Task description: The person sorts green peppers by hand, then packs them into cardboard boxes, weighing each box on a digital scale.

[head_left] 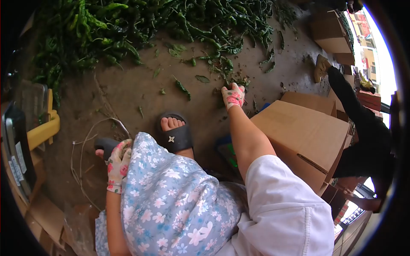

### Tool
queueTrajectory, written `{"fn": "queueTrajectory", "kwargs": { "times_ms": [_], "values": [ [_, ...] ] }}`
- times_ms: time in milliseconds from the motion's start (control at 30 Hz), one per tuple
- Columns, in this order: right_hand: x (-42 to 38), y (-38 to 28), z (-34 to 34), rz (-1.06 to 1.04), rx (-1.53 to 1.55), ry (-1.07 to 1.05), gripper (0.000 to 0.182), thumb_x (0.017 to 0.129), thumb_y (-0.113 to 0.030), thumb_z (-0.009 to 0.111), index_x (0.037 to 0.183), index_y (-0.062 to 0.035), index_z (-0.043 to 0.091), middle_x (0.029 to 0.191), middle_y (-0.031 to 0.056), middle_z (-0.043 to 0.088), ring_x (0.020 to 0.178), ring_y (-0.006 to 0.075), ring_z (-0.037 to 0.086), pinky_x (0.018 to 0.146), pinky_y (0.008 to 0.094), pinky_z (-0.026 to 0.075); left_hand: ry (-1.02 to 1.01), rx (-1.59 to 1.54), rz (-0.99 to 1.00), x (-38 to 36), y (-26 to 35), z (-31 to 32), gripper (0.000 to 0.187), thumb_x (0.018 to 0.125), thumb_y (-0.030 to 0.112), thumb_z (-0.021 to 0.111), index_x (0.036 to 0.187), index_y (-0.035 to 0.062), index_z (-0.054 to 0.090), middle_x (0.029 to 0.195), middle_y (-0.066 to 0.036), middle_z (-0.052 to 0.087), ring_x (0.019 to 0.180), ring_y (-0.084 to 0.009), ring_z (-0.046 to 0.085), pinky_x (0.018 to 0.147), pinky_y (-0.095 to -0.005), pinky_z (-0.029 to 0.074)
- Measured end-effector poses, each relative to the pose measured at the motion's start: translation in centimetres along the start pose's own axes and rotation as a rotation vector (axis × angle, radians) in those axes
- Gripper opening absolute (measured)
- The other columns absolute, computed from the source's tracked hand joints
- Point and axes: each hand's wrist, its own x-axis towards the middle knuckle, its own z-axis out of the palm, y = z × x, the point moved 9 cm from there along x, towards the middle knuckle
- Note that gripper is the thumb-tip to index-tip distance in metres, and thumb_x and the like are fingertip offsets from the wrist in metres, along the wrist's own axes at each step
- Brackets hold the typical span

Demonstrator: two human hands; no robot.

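Observation:
My right hand (234,96), in a white glove with pink flowers, reaches down to the floor. Its fingers are curled closed at a small pile of leaf scraps (241,81). Beyond it spreads a large heap of long green peppers (183,21). One loose green pepper (182,88) and a flat leaf (202,79) lie to the left of this hand. My left hand (118,164), in a matching glove, is low beside the floral cloth over my knee. Its fingers are bent inward, and what they hold, if anything, is hidden.
Cardboard boxes (299,132) stand close on the right, with more boxes (331,34) behind. Another person's dark-clothed leg (348,94) extends there. At left are a yellow-handled object (45,130) and a thin white strap (76,170). My sandal (177,136) is on the brown floor.

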Motion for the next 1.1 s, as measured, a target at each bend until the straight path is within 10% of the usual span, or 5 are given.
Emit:
{"fn": "queueTrajectory", "kwargs": {
  "times_ms": [267,467,733,1033,1100],
  "values": [
    [-6.2,-4.6,-0.9,-0.093,1.152,-0.167,0.022,0.089,-0.021,0.061,0.092,-0.0003,0.058,0.086,0.0068,0.052,0.072,0.0147,0.051,0.069,0.0244,0.042,-0.026,-0.379,0.045,4.0,4.4,6.1,0.032,0.092,0.005,0.054,0.123,-0.0012,0.052,0.115,-0.008,0.06,0.108,-0.0148,0.055,0.096,-0.028,0.042],
    [-21.5,-17.5,-5.0,-1.15,0.649,-0.521,0.011,0.08,-0.012,0.061,0.087,-0.0043,0.064,0.104,0.0163,0.06,0.098,0.032,0.058,0.084,0.0374,0.046,-0.235,-0.743,0.08,6.8,10.4,13.7,0.041,0.09,0.01,0.057,0.13,0.0087,0.046,0.107,-0.009,0.059,0.084,-0.0128,0.06,0.07,-0.0242,0.05],
    [3.8,-8.8,-2.7,-0.422,0.2,0.492,0.03,0.079,-0.016,0.058,0.108,-0.0068,0.06,0.115,0.0158,0.056,0.108,0.0329,0.053,0.095,0.0406,0.041,0.015,-1.017,-0.148,9.3,4.1,7.8,0.013,0.092,0.025,0.057,0.095,0.0126,0.056,0.087,-0.005,0.061,0.07,-0.0147,0.057,0.044,-0.0227,0.042],
    [-1.8,-13.5,-1.3,-0.256,1.352,-0.304,0.02,0.082,-0.006,0.061,0.102,-0.0023,0.057,0.092,0.0018,0.058,0.079,0.0081,0.054,0.069,0.0223,0.046,-0.216,-0.963,-0.172,9.7,7.4,10.4,0.034,0.095,0.025,0.05,0.127,0.013,0.046,0.13,-0.014,0.05,0.108,-0.0271,0.058,0.064,-0.0317,0.053],
    [-7.2,-17.8,-2.9,-0.776,0.865,-0.378,0.019,0.079,-0.002,0.059,0.098,-0.0023,0.062,0.088,0.0067,0.057,0.084,0.0172,0.056,0.075,0.0277,0.046,-0.241,-0.94,-0.181,10.9,9.7,12.5,0.035,0.097,0.026,0.046,0.129,0.0143,0.044,0.133,-0.012,0.048,0.114,-0.0266,0.055,0.07,-0.0318,0.052]
  ]
}}
